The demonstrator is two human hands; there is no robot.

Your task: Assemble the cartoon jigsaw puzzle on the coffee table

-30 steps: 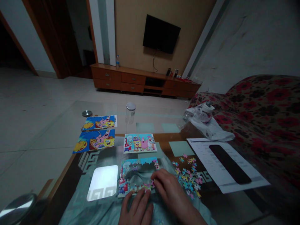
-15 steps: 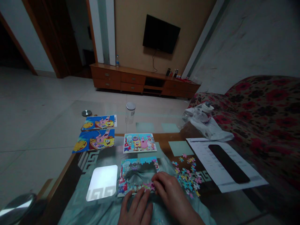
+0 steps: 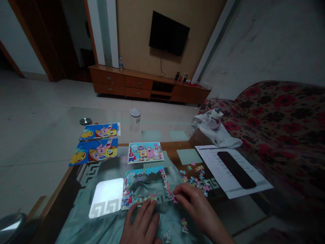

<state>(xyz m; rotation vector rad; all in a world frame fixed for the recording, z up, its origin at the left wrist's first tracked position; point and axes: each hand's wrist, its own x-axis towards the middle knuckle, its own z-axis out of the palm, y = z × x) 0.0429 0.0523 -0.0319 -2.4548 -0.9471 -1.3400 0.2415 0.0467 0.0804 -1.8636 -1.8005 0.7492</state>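
A partly assembled cartoon jigsaw (image 3: 146,188) lies on the glass table, its border pieces joined and the centre open. My left hand (image 3: 141,222) rests flat with fingertips on the jigsaw's lower edge. Just right of the jigsaw's lower right corner, my right hand (image 3: 196,205) has its fingertips pinched on a small pink puzzle piece (image 3: 175,200). Several loose pieces (image 3: 195,176) are scattered to the right, and two more loose pieces (image 3: 184,224) lie near my wrists. A reference picture (image 3: 145,152) sits just beyond the jigsaw.
Two blue cartoon pictures (image 3: 95,152) lie at the table's far left. A clear jar (image 3: 134,120) stands behind them, with its metal lid (image 3: 85,121) further left. White paper with a black strip (image 3: 232,166) and a plastic bag (image 3: 215,130) are right. A floral sofa (image 3: 279,125) borders the right side.
The view has shifted, so everything sits a little lower and left. My right hand moved from the jigsaw's lower edge to just right of its corner. My left hand stays put.
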